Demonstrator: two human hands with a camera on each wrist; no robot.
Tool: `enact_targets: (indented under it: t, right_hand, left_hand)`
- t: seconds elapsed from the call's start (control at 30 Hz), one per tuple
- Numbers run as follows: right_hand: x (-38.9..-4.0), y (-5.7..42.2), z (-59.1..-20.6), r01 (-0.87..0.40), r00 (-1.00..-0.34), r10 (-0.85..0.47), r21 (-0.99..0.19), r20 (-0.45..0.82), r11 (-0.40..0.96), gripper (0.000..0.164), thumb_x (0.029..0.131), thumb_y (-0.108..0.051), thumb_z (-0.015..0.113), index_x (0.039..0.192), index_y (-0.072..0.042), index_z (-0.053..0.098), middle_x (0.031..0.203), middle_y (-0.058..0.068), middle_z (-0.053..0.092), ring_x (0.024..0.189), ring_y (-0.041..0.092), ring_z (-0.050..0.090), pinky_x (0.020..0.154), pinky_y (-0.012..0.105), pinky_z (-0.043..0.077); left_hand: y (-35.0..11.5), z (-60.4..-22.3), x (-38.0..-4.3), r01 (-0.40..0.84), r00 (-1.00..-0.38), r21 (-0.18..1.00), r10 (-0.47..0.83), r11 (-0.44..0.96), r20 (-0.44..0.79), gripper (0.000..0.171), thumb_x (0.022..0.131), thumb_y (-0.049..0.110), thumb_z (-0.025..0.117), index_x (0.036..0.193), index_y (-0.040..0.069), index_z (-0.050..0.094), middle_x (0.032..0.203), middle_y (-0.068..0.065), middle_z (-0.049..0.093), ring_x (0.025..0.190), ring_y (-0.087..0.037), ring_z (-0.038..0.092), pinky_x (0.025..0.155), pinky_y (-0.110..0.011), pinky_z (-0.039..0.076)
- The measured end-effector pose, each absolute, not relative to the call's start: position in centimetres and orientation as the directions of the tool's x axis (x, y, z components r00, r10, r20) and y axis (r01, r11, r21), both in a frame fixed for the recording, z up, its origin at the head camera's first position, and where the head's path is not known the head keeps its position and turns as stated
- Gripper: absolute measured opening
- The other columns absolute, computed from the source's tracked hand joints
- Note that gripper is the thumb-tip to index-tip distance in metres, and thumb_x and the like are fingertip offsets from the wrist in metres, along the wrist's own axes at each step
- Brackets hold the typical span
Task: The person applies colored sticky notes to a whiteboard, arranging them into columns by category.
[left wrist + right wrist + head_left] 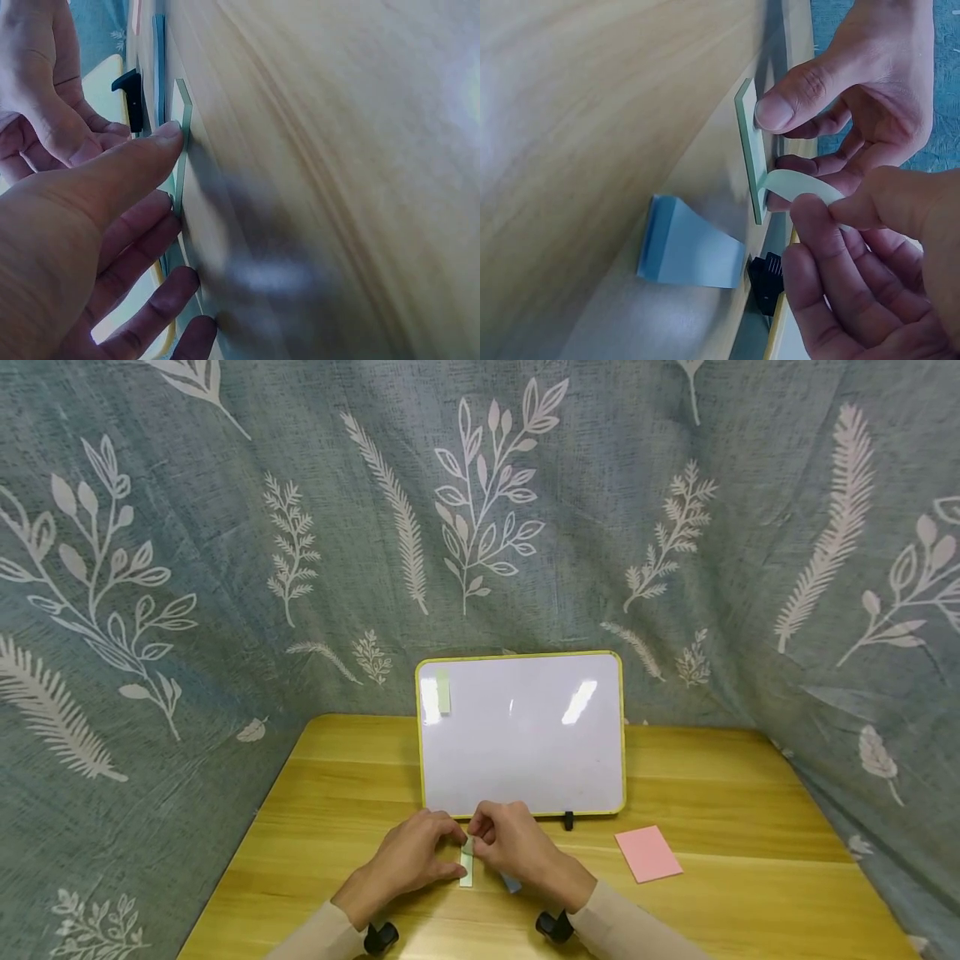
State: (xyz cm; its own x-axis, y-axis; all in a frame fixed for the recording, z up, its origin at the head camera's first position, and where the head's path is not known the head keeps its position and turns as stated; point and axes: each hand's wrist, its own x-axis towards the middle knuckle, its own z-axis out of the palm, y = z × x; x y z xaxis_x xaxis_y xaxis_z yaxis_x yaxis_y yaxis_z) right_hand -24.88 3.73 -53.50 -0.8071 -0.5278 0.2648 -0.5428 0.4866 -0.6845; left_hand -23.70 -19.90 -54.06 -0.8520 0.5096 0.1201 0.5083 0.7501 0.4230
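A narrow pad of pale green sticky notes (pixel 467 871) lies on the table in front of the whiteboard. My left hand (pixel 411 857) grips its edges between thumb and fingers. From one end of the pad a thin green sheet (pixel 799 184) curls up, still joined to the pad in the right wrist view. The thumb and index finger of my right hand (pixel 521 846) pinch the sheet's free end. Partly under the right hand, a blue sticky-note pad (pixel 694 244) rests on the table, its top sheet bent.
The yellow-framed whiteboard (pixel 517 739) stands behind the hands, with a green strip (pixel 444 695) stuck at its upper left. A black foot (pixel 568 820) juts from its lower edge. To the right lies a pink sticky-note pad (pixel 648 854). Patterned cloth (pixel 337 527) surrounds the table.
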Motion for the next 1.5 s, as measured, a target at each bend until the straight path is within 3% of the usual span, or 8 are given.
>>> enact_targets:
  t: [0.43, 0.8, 1.5]
  right_hand:
    - [-25.6, 3.6, -53.4, -0.509, -0.832, -0.504, -0.681, 0.233, 0.527, 0.008, 0.105, -0.003, 0.086, 0.101, -0.009, 0.088, 0.095, 0.005, 0.088, 0.080, 0.003, 0.076, 0.071, 0.018, 0.061]
    - [-26.3, 4.0, -53.2, -0.505, -0.841, -0.484, -0.669, 0.241, 0.546, 0.008, 0.106, -0.005, 0.084, 0.102, -0.009, 0.090, 0.095, -0.002, 0.087, 0.083, 0.001, 0.072, 0.074, 0.021, 0.060]
    - [-27.2, 4.3, -51.7, -0.531, -0.843, -0.439, -0.606, 0.309, 0.593, 0.007, 0.105, -0.002, 0.085, 0.103, -0.007, 0.090, 0.097, 0.005, 0.088, 0.082, 0.012, 0.081, 0.070, 0.020, 0.062]
  left_hand:
    - [-20.0, -54.2, -23.6, 0.492, -0.863, 0.395, 0.496, 0.775, 0.101, 0.041, 0.088, 0.039, 0.106, 0.121, 0.022, 0.087, 0.128, 0.007, 0.083, 0.120, -0.020, 0.076, 0.097, -0.047, 0.069]
    - [-19.6, -53.8, -23.5, 0.468, -0.876, 0.369, 0.476, 0.803, 0.075, 0.045, 0.086, 0.039, 0.107, 0.122, 0.019, 0.087, 0.129, 0.004, 0.081, 0.121, -0.022, 0.076, 0.095, -0.048, 0.069]
    - [-19.1, -53.5, -23.3, 0.422, -0.895, 0.415, 0.442, 0.806, 0.052, 0.051, 0.085, 0.036, 0.108, 0.126, 0.019, 0.083, 0.130, 0.003, 0.082, 0.122, -0.024, 0.074, 0.097, -0.050, 0.067]
